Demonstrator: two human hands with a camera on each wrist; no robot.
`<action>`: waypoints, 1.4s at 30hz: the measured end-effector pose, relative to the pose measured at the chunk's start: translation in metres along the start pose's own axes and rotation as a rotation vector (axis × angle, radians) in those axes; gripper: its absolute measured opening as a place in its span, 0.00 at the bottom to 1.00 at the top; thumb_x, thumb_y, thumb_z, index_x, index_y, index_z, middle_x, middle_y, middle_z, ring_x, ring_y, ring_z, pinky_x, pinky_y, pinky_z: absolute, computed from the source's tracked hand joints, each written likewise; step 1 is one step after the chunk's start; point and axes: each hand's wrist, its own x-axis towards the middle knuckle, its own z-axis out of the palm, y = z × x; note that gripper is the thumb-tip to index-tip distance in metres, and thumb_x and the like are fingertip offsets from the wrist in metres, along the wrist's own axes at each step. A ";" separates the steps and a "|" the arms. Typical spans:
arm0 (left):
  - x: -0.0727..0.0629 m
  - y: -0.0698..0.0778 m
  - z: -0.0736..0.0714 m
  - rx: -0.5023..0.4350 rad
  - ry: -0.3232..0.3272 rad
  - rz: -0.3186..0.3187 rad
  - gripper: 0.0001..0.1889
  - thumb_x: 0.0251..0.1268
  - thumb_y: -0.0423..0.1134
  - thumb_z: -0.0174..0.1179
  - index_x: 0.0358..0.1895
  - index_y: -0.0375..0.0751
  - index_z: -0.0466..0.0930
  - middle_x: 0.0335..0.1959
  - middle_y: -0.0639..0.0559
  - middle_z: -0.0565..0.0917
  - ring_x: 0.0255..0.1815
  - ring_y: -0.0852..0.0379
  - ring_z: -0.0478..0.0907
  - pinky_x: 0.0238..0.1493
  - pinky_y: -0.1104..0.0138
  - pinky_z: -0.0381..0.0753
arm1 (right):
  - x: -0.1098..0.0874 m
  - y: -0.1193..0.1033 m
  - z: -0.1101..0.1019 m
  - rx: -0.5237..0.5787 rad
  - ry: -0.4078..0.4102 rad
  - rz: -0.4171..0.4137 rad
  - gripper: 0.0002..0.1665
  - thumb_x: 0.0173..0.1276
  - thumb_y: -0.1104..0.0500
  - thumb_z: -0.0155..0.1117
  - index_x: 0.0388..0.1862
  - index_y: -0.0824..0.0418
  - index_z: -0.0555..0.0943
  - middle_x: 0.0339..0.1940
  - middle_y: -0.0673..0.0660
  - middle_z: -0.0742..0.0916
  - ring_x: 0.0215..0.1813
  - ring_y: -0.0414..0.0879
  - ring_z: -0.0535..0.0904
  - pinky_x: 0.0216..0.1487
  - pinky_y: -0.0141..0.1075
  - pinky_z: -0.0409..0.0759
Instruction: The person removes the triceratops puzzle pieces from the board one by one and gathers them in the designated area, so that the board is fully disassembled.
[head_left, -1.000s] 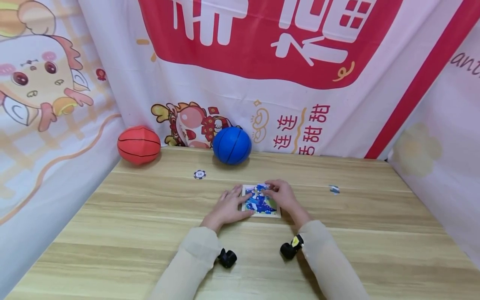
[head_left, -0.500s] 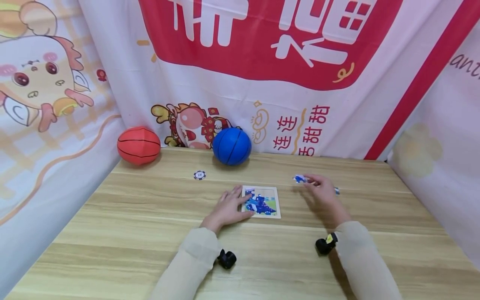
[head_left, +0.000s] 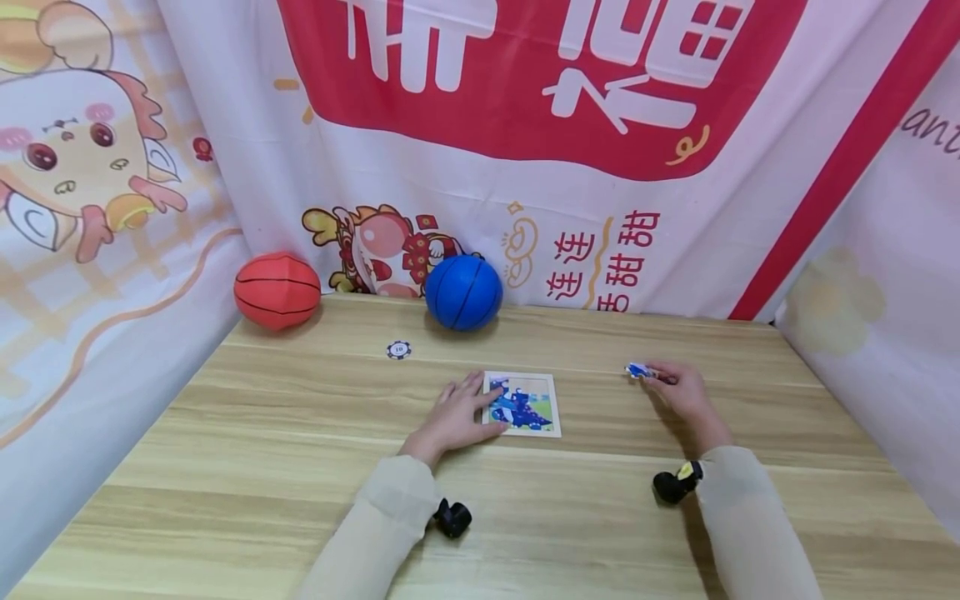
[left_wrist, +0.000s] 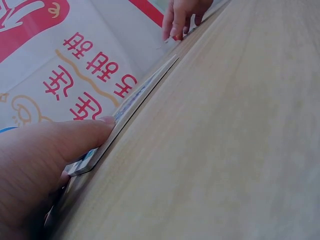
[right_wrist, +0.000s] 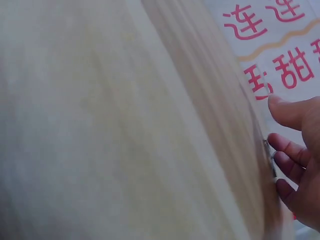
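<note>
A small jigsaw puzzle in a pale square frame (head_left: 557,407) lies mid-table, its blue, green and purple picture partly filled in and a bare patch in its upper part. My left hand (head_left: 452,419) rests on the frame's left side with fingers spread; the left wrist view shows the thumb (left_wrist: 92,132) along the near edge. To the right of the frame, my right hand (head_left: 682,395) pinches a blue-and-white puzzle piece (head_left: 637,370) just above the table. Close by its other fingertips in the right wrist view is a thin dark edge of a flat piece (right_wrist: 270,157).
A round chip marked 10 (head_left: 399,350) lies behind and left of the frame. At the back stand a blue ball (head_left: 463,292) and a red ball (head_left: 277,291) against the printed cloth (head_left: 570,192).
My right hand has lifted a blue puzzle piece out of the frame and carried it rightward, over where a second loose piece lay. My left hand has stayed put.
</note>
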 end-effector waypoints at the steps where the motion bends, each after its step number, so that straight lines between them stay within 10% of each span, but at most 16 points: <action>1: 0.000 0.000 0.000 0.001 -0.001 -0.001 0.35 0.51 0.64 0.49 0.63 0.52 0.59 0.66 0.44 0.47 0.66 0.51 0.38 0.61 0.54 0.35 | 0.000 0.002 0.000 -0.039 0.009 -0.021 0.17 0.54 0.69 0.60 0.43 0.76 0.75 0.31 0.69 0.81 0.31 0.48 0.75 0.30 0.29 0.72; 18: -0.001 0.001 0.000 -0.007 -0.004 -0.012 0.35 0.51 0.63 0.49 0.63 0.54 0.59 0.67 0.45 0.46 0.66 0.52 0.38 0.61 0.55 0.34 | 0.001 0.008 0.002 -0.258 -0.016 -0.019 0.18 0.53 0.60 0.64 0.43 0.65 0.79 0.35 0.66 0.82 0.37 0.58 0.74 0.38 0.48 0.67; 29: -0.001 0.001 0.002 -0.010 -0.003 -0.015 0.35 0.52 0.63 0.49 0.63 0.54 0.59 0.67 0.45 0.46 0.66 0.53 0.38 0.61 0.56 0.34 | 0.004 0.000 -0.004 -0.120 -0.076 -0.028 0.25 0.54 0.55 0.63 0.50 0.64 0.75 0.28 0.63 0.80 0.32 0.53 0.73 0.35 0.42 0.69; 42: 0.000 0.000 0.002 -0.021 0.025 -0.014 0.35 0.50 0.64 0.49 0.63 0.54 0.59 0.66 0.45 0.47 0.66 0.53 0.39 0.61 0.56 0.35 | 0.007 -0.077 0.048 0.121 -0.024 0.022 0.22 0.58 0.63 0.59 0.52 0.67 0.72 0.37 0.65 0.78 0.40 0.54 0.72 0.42 0.43 0.70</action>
